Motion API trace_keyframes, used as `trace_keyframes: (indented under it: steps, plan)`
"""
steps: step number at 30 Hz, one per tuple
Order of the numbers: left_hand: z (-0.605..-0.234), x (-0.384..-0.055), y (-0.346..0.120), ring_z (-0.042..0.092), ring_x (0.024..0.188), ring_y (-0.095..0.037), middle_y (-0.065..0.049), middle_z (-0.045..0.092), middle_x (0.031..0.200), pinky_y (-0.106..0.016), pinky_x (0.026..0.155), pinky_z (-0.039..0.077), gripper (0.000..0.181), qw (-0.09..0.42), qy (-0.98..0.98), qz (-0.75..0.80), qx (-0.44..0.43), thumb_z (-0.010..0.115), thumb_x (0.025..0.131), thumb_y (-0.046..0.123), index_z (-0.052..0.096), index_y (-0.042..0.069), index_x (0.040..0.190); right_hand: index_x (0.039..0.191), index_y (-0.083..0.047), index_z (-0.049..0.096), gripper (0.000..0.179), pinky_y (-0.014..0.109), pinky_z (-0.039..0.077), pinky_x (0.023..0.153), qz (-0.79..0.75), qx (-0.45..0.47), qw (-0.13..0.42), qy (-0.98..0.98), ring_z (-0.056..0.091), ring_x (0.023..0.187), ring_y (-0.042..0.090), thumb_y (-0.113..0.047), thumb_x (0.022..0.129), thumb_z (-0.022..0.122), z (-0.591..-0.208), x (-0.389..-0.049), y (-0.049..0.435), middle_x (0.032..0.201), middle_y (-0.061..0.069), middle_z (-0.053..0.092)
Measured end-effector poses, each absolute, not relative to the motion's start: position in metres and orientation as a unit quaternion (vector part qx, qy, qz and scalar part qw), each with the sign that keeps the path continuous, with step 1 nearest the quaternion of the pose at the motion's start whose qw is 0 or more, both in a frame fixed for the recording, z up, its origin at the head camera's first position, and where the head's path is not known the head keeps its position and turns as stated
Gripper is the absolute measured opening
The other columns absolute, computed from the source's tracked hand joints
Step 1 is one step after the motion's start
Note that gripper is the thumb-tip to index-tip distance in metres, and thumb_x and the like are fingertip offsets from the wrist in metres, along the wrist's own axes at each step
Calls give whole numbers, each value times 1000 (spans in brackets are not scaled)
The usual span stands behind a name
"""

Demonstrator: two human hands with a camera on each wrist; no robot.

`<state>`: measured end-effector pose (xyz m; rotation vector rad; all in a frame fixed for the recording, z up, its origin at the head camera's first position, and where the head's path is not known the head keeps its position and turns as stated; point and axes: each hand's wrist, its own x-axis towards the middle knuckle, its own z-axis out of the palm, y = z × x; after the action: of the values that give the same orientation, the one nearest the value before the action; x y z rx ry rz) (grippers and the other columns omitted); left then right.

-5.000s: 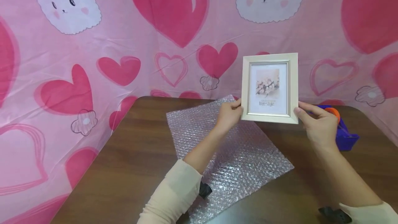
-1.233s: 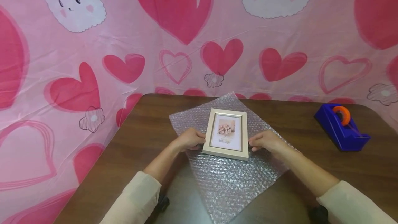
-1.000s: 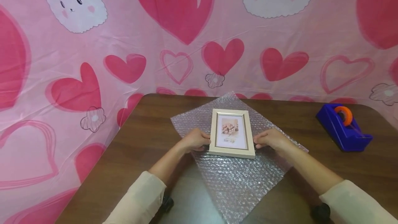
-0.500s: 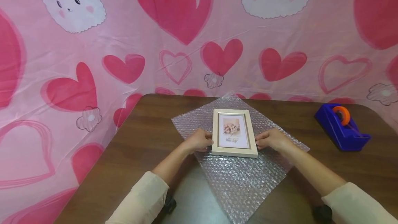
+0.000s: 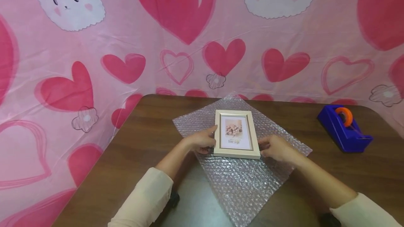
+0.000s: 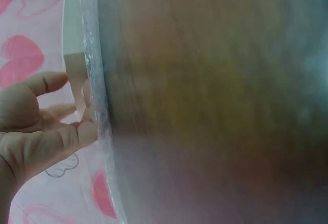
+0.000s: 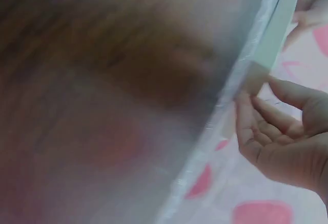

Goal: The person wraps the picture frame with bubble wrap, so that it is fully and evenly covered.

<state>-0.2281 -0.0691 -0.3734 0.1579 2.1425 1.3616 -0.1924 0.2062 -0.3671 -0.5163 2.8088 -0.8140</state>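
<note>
A cream picture frame (image 5: 237, 153) lies face up on a sheet of bubble wrap (image 5: 243, 178), set cornerwise on the table. Behind its pane is a picture of pale flowers with the words "free style". My left hand (image 5: 202, 140) touches the frame's left side, its fingers loosely spread. At the right side my right hand (image 5: 277, 149) rests its fingertips against the edge. In the left wrist view, the thumb and fingers of the left hand (image 6: 36, 124) meet the frame's side and the wrap. The right hand (image 7: 292, 137) shows relaxed, bent fingers by the frame's corner.
A blue tape dispenser (image 5: 345, 129) with an orange roll (image 5: 345, 115) stands to the right on the brown wooden table (image 5: 126, 157). Behind the table hangs a pink cloth (image 5: 176, 69) printed with hearts. Black devices sit under both wrists.
Both hands lowered the frame from the air onto the bubble wrap, then shifted it and the wrap slightly right. In the last half second the fingers have loosened along the frame's sides.
</note>
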Motion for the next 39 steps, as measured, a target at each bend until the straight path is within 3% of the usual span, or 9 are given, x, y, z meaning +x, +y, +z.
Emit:
trace_keyframes:
  steps: [6, 9, 12, 14, 16, 22, 26, 33, 39]
  plan:
    - [-375, -232, -75, 53, 102, -29, -23, 38, 135, -35, 62, 54, 82, 301, 805, 505, 73, 58, 83, 4, 13, 20, 150, 98, -2, 68, 33, 44, 51, 63, -117, -215, 57, 968, 61, 72, 25, -7, 66, 77, -355, -154, 192, 86, 10, 68]
    - [-374, -232, -75, 56, 97, -31, -25, 45, 127, -38, 62, 55, 82, 289, 829, 466, 112, 62, 85, 6, 12, 14, 149, 89, -7, 69, 26, 46, 52, 64, -102, -237, 70, 964, 63, 75, 27, -13, 65, 79, -354, -137, 189, 84, 7, 68]
    - [-371, -232, -75, 55, 104, -32, -24, 49, 125, -41, 79, 52, 81, 249, 873, 381, 173, 66, 85, 12, 16, 6, 148, 89, -13, 70, 27, 44, 52, 67, -114, -299, 87, 943, 63, 78, 22, -18, 64, 80, -354, -124, 188, 87, 0, 67]
    - [-371, -233, -76, 45, 119, -35, -24, 44, 133, -44, 96, 41, 79, 221, 897, 328, 196, 67, 84, 17, 20, 3, 146, 92, -15, 70, 28, 41, 52, 69, -128, -351, 92, 923, 62, 82, 18, -20, 65, 79, -356, -117, 188, 91, -5, 65]
    - [-371, -234, -77, 38, 125, -36, -24, 38, 138, -44, 102, 33, 79, 197, 911, 297, 208, 70, 82, 21, 25, 3, 145, 94, -17, 70, 30, 36, 51, 70, -134, -398, 85, 904, 60, 83, 12, -21, 66, 78, -358, -113, 186, 93, -9, 62]
    - [-374, -239, -79, 22, 134, -35, -11, 20, 150, -49, 106, 23, 82, 158, 922, 267, 232, 75, 77, 24, 32, 4, 143, 96, -18, 68, 36, 27, 50, 65, -122, -457, 56, 879, 54, 80, 5, -24, 63, 80, -367, -104, 179, 92, -12, 55]
    - [-375, -241, -79, 16, 136, -36, -3, 20, 152, -50, 109, 14, 78, 161, 919, 263, 246, 74, 78, 24, 35, 6, 142, 99, -21, 65, 41, 23, 47, 63, -128, -462, 60, 875, 48, 77, 1, -25, 61, 81, -371, -100, 176, 92, -14, 50]
    - [-376, -242, -79, 18, 137, -30, -2, 19, 152, -46, 109, 15, 78, 172, 914, 270, 248, 74, 78, 25, 34, 6, 142, 97, -25, 60, 43, 21, 41, 57, -139, -444, 97, 880, 39, 73, -2, -27, 60, 82, -372, -99, 175, 89, -17, 42]
    - [-376, -242, -77, 18, 137, -27, -3, 19, 152, -43, 110, 17, 79, 176, 912, 272, 252, 73, 79, 25, 32, 7, 143, 81, -26, 54, 34, 19, 37, 54, -117, -464, 74, 875, 38, 71, -1, -27, 62, 81, -376, -99, 177, 81, -19, 37]
